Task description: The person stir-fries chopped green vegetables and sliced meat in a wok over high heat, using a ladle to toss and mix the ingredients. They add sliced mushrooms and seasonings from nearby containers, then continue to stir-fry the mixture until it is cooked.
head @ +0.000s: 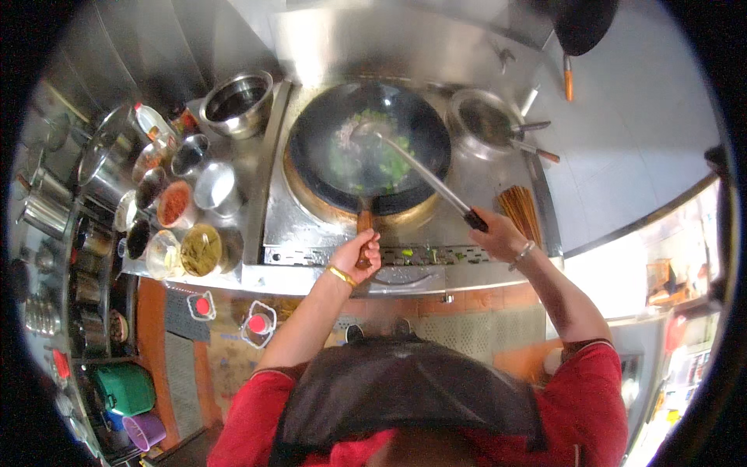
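Note:
A black wok (315, 157) sits on the round burner ring of a steel range. Its wooden handle (365, 220) points towards me, and my left hand (357, 257) is closed around it. My right hand (499, 233) grips the dark end of a long metal ladle (429, 175), whose bowl rests among the food in the wok. Green chopped pieces (397, 160) and pale bits, possibly meat, lie in the wok under haze, so their exact kind is unclear.
Left of the range stand a steel pot (239, 105), a tub of red seasoning (175, 204) and a tub of olive-coloured paste (201, 250). On the right are a steel bowl with a strainer (484, 122) and a bamboo wok brush (518, 210). Capped jugs (258, 324) stand on the floor.

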Tool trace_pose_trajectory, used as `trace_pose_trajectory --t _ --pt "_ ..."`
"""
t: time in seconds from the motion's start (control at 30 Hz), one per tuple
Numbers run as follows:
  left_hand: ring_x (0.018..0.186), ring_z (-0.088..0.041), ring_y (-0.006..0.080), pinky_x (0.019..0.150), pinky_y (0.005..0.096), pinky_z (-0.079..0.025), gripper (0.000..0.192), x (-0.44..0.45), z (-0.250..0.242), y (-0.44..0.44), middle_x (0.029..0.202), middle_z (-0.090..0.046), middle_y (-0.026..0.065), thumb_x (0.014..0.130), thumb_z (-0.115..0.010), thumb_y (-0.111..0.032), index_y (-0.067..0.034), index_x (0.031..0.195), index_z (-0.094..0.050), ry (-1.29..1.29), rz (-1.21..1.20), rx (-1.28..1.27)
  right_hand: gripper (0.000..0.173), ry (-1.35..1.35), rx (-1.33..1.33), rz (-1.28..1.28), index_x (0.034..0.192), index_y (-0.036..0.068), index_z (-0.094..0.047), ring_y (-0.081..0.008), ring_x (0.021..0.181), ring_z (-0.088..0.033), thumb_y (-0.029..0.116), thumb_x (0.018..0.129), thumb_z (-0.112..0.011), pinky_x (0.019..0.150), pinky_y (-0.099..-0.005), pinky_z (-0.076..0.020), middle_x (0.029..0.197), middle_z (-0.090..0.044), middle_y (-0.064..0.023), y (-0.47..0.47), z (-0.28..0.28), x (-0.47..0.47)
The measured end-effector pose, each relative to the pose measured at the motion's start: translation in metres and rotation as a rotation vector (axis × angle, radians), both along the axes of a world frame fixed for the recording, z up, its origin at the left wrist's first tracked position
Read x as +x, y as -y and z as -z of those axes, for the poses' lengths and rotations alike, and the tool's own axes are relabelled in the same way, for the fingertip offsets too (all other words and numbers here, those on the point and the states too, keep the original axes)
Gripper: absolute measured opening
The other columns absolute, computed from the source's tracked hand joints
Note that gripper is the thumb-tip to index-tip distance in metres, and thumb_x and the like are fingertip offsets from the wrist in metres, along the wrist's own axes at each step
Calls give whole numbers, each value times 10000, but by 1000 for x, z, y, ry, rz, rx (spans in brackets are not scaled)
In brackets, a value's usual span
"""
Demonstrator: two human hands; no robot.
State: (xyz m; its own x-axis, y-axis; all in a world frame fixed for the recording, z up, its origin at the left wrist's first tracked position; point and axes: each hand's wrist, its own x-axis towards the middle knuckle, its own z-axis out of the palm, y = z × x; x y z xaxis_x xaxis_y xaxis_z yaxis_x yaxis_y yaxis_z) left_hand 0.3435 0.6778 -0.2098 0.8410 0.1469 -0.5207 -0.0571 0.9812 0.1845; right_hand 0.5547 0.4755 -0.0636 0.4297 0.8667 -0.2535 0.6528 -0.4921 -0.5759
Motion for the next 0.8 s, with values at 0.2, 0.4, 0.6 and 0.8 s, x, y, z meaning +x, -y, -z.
trace_pose_trajectory --t 0.2,0.4,0.6,0.8 --pt "502 -385 60 467 208 -330 202 -4 -7 1 634 -446 -36 866 -560 -223 -43 954 -535 -31 -18 40 431 229 226 -62 1172 24 -421 -383 593 -570 179 786 -536 543 -429 -442 668 -562 -210 -31 56 51" --pt "522 -415 69 506 217 -377 175 -5 14 -6 674 -479 -10 851 -571 -170 -55 979 -540 24 -12 -61 488 51 -134 41 1243 7 -353 -388 700 -588 155 807 -518 626 -423 -464 772 -574 -234 55 29 -29" --pt "490 -397 48 477 208 -344 83 2 4 -8 653 -469 -30 848 -553 -118 -45 859 -516 222 3 -193 500 -64 94 -76 1252 44 -390 -203 615 -571 150 796 -566 561 -328 -463 729 -562 -118 14 18 -9" --pt "463 -390 60 427 208 -319 118 -66 -127 51 613 -437 -34 847 -531 -133 -20 849 -499 -129 42 -208 274 -387 79 307 1047 0 -490 -69 477 -471 80 789 -542 393 -225 -389 660 -490 -3 52 -19 0"
